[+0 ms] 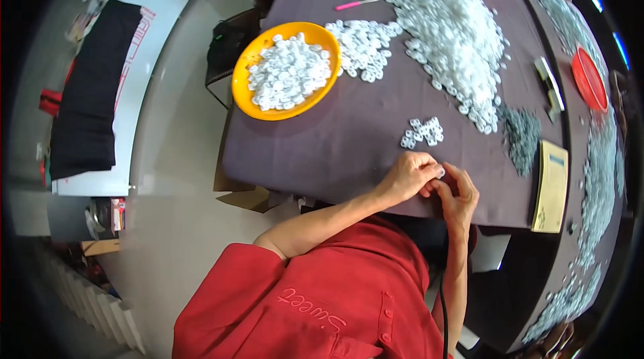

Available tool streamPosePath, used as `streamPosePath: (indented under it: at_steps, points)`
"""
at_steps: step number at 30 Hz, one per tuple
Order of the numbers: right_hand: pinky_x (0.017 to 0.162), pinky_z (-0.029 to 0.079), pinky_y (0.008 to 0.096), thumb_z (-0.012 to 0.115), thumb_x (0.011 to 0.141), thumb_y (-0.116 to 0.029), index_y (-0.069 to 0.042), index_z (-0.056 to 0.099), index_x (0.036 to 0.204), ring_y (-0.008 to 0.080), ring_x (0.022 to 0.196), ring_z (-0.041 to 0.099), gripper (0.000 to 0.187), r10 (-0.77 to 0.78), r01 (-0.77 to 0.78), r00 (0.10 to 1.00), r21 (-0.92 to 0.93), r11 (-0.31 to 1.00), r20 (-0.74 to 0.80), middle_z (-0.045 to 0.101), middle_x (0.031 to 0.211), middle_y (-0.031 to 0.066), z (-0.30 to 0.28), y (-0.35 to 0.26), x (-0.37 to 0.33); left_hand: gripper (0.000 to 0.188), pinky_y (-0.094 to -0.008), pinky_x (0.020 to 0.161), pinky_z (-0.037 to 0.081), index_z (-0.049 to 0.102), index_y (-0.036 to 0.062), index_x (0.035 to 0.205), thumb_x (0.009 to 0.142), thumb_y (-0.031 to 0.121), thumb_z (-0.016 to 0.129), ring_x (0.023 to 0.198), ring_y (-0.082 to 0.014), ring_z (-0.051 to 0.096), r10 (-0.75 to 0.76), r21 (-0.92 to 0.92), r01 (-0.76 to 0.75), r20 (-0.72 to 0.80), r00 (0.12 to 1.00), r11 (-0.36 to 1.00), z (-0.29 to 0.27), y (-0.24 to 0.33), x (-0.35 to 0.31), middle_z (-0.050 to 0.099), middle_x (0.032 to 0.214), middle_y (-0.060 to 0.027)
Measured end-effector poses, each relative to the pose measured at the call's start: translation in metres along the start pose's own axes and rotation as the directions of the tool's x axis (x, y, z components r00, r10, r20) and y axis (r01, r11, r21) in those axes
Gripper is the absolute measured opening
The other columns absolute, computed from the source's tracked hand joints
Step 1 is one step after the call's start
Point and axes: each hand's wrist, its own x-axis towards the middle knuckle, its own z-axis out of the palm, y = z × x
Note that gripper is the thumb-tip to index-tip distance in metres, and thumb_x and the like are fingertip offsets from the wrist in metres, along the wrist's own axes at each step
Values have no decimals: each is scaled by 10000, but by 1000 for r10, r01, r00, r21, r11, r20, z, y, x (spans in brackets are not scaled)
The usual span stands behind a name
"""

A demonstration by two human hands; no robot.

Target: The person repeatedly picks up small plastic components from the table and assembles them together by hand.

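Over the table's near edge my two hands meet, fingertips together. A small white plastic piece (441, 173) shows between them. My left hand (409, 178) is closed in a pinch on it. My right hand (459, 195) comes from the other side, its thumb and forefinger closed at the same piece; the fingers hide most of it. Just beyond my hands lies a small cluster of similar white pieces (422, 132), with dark marks or holes in them. A yellow bowl (240, 94) heaped with white pieces stands to the left, and a loose pile (365, 47) lies beside it.
A large white heap (453, 30) spreads over the dark tablecloth (322, 158). Small grey parts (522, 138) and a yellow booklet (550, 191) lie right. A pink-handled tool (352, 4) lies farther back. Red baskets (589, 81) and another parts-covered table stand right. Other people sit at the far side.
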Motion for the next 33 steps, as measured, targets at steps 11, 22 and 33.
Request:
streamPosePath:
  at_steps: [11,22,33]
  points:
    - [522,423,187,590,790,13,11,615,971,57,587,514,183,113,-115,993,118,986,24,563,720,13,1,1,6,167,-343,793,430,622,-13,795,772,153,621,893,-276,551,808,950,109,-306,504,293,-194,92,-24,565,942,-121]
    - [517,422,193,569,802,9,7,627,937,61,585,519,147,140,-138,990,89,986,-10,571,733,14,5,-3,1,185,-388,849,410,628,19,895,758,143,635,976,-300,537,884,992,-112,-1,468,61,-197,93,10,573,1021,-132]
    - [542,442,239,604,777,0,4,621,928,128,594,563,153,44,-47,997,-47,998,-60,588,734,74,1,3,3,215,-468,860,365,635,26,970,790,133,588,969,-330,531,717,991,42,62,694,-127,-219,88,27,579,1021,-157]
